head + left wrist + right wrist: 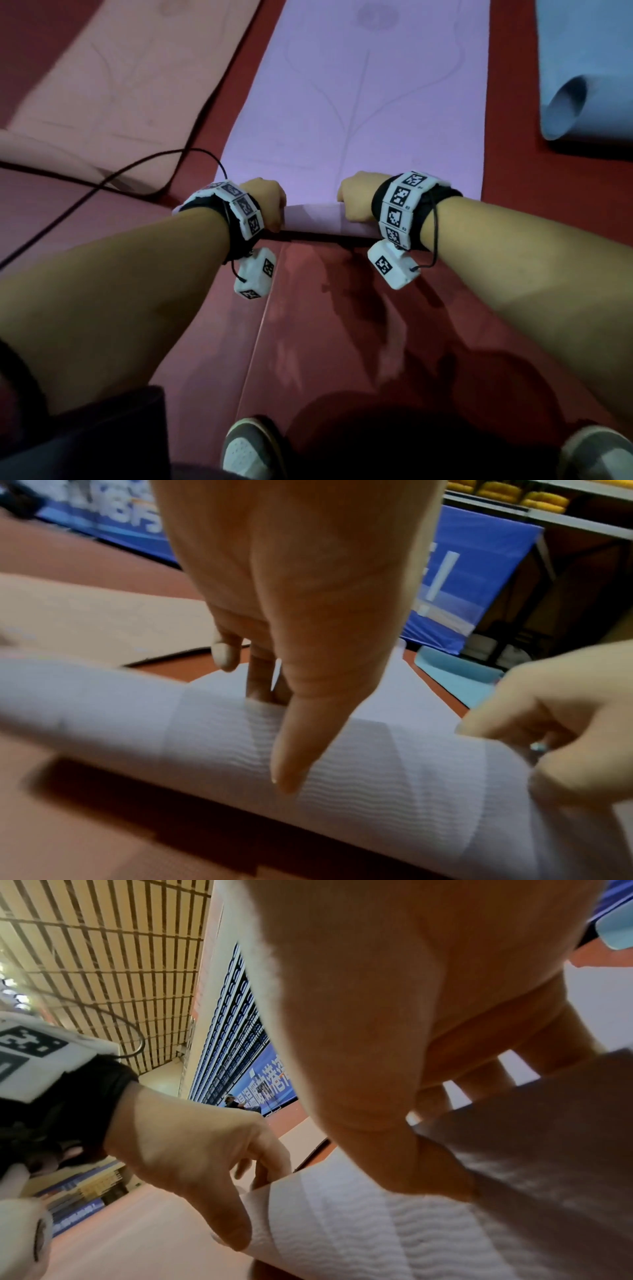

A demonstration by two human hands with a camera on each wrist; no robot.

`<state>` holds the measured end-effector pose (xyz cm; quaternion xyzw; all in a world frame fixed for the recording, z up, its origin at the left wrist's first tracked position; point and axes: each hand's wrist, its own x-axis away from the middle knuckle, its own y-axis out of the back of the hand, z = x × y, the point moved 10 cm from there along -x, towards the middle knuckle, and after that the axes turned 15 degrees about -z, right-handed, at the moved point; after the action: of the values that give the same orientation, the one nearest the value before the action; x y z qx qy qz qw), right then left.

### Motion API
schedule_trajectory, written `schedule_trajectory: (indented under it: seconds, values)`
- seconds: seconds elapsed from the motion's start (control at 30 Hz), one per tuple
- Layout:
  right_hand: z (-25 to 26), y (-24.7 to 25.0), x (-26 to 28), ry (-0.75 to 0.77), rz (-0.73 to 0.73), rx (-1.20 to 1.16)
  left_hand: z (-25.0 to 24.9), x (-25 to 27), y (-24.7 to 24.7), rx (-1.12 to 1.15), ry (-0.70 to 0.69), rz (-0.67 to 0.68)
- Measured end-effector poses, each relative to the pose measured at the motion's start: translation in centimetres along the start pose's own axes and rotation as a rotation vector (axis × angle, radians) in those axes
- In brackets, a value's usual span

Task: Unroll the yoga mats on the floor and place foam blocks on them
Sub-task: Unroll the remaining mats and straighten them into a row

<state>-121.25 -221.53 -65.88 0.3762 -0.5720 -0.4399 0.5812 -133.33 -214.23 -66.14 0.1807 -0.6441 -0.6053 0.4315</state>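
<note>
Lilac mat [359,102], faint line print, seemingly ribbed underside, near end curled.

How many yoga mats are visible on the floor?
3: pink mat at left, purple mat in the middle under both hands, blue mat at right. Others may lie outside the view.

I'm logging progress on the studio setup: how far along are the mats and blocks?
Done: the pink mat lies flat. In hand: the left hand and right hand grip the last roll of the purple mat, mostly unrolled. Left: the blue mat has a curled end, and no foam blocks are on any mat in view.
</note>
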Motion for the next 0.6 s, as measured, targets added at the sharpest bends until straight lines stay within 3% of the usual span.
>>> schedule_trajectory:
  seconds: [0.23,0.43,0.6]
  values:
    - [4.3,-0.8,-2.7,-0.026,0.08,-0.105,3.2,-0.8,-2.0,-0.083,-0.125,0.042]
    - [5.3,-3.5,-2.7,-0.041,0.117,-0.105,5.7,-0.4,-5.5,0.043,-0.097,0.061]
    - [5.0,-4.7,-2.8,-0.018,0.003,-0.115,5.4,-1.0,-7.1,0.119,-0.119,-0.031]
